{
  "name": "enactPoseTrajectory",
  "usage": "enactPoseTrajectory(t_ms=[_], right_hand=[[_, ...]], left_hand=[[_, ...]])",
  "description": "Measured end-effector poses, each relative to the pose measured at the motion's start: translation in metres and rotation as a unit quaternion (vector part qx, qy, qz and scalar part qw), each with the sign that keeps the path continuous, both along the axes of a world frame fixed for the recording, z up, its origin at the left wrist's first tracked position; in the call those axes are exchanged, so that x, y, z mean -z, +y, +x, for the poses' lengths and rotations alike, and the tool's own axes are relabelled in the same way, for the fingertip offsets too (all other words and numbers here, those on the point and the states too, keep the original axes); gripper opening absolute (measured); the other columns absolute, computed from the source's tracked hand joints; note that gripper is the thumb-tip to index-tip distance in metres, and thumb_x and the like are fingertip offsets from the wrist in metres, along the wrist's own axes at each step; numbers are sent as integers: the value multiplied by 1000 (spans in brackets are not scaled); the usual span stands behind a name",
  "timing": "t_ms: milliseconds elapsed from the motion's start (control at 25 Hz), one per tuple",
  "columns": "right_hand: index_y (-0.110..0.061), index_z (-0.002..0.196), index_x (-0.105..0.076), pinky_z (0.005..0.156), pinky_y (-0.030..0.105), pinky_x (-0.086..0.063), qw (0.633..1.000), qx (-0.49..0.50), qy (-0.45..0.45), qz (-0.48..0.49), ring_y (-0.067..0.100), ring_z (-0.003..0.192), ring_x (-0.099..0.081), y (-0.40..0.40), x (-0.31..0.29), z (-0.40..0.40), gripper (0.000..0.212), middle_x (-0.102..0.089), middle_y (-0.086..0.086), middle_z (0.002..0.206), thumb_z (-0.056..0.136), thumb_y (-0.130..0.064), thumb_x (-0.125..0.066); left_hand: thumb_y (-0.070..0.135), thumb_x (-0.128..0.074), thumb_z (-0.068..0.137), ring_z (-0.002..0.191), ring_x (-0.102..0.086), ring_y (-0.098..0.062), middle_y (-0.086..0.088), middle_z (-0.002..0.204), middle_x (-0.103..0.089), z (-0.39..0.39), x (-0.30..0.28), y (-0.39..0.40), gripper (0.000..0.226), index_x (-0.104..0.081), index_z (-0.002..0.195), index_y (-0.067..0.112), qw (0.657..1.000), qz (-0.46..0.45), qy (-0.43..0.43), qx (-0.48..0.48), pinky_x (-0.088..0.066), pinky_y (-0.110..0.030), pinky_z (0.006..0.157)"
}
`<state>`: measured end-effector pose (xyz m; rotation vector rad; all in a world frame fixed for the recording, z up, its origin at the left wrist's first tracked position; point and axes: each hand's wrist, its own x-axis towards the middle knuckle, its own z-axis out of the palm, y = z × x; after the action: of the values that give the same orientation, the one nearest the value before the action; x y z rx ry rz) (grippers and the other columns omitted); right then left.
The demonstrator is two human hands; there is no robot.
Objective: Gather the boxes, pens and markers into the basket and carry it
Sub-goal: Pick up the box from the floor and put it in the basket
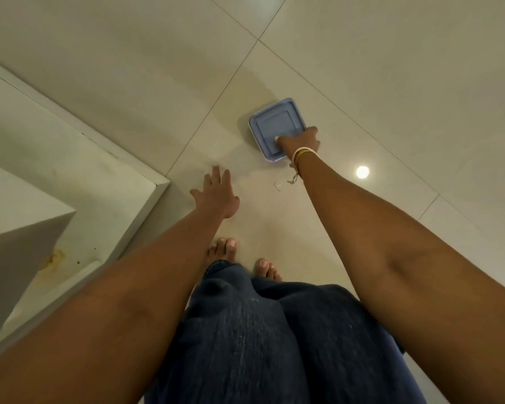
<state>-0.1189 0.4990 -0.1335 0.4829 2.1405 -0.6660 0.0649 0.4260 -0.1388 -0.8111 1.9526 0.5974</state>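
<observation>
Your right hand (301, 141) pinches the box (276, 128) edge on the floor (391, 68); left hand (216, 191) is spread, empty. That shallow grip may slip.

Matt blue plastic box (276, 125), glossy floor tiles (391, 68)

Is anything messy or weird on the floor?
A little. A blue box sits alone on the floor, with the right hand gripping its near edge. A tiny white scrap lies nearby, and a yellowish stain marks the ledge.
</observation>
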Motion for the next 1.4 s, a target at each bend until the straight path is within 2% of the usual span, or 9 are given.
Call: enactPoseTrajectory(t_ms=[160, 320, 520, 720, 840, 960, 1080, 1240, 1400], right_hand=[[-14, 106, -33, 49, 29, -54, 991, 94, -30, -92, 22, 66, -57, 6, -5, 1, 71, -52, 14, 108, 64, -22, -89], [-18, 102, -29, 36, 15, -41, 976, 155, -81, -131, 18, 57, -48, 12, -64, 20, 61, -50, 18, 108, 73, -10, -82], [-19, 114, -35, 44, 23, -42, 970, 128, -108, -177, 18, 52, -49, 33, -225, 78, 59, -54, 13, 94, 77, -12, -80], [-14, 120, -50, 48, 25, -44, 967, 102, -115, -204, 18, 55, -49, 57, -412, 124, 50, -57, 13, 93, 79, -13, -78], [-19, 113, -52, 50, 25, -45, 962, 68, -129, -229, 18, 60, -49, 61, -482, 150, 42, -57, 9, 93, 79, -16, -78], [-19, 112, -56, 52, 25, -45, 963, 32, -122, -238, 19, 63, -49, 57, -519, 184, 35, -56, 7, 93, 82, -19, -74], [-20, 118, -59, 57, 27, -51, 969, -19, -112, -220, 20, 65, -56, 49, -531, 230, 35, -58, 5, 93, 85, -25, -70], [-23, 109, -61, 53, 27, -57, 972, -51, -85, -215, 20, 59, -65, 27, -534, 312, 24, -64, 1, 84, 87, -28, -70], [-14, 118, -65, 54, 30, -60, 970, -75, -50, -226, 21, 57, -66, -7, -530, 405, 32, -68, 6, 83, 88, -24, -69]], left_hand=[[48, -46, 94, 150, 0, -26, -3, 162, 15, 5, -7, -3, 82, 6, 153, 26, 997, 56, 8, -46, -20, -56, 115], [38, -45, 97, 143, -29, -30, -12, 157, -25, 3, -73, -9, 67, -16, 152, 11, 957, 84, 91, -262, -27, -40, 113], [44, -47, 96, 107, -55, -25, -9, 130, -54, 6, -247, -6, 55, -39, 143, 15, 807, 184, 86, -554, -47, -38, 83], [35, -55, 95, 109, -62, -33, -11, 134, -56, 43, -431, 15, 47, -44, 138, 20, 736, 240, 140, -617, -53, -46, 87], [29, -60, 93, 109, -63, -34, -9, 131, -58, 82, -491, 24, 48, -42, 138, 27, 684, 241, 191, -662, -53, -47, 89], [23, -64, 91, 101, -65, -31, -5, 123, -61, 131, -521, 30, 47, -47, 134, 29, 628, 253, 233, -698, -58, -41, 75], [22, -65, 91, 96, -67, -30, -2, 112, -64, 184, -534, 21, 44, -51, 131, 31, 616, 249, 243, -707, -60, -40, 68], [21, -64, 91, 98, -66, -33, -8, 121, -62, 268, -542, -10, 38, -52, 124, 34, 630, 241, 245, -697, -59, -40, 68], [17, -63, 92, 105, -62, -37, -13, 128, -58, 359, -548, -51, 56, -40, 142, 25, 645, 217, 223, -698, -56, -47, 77]])
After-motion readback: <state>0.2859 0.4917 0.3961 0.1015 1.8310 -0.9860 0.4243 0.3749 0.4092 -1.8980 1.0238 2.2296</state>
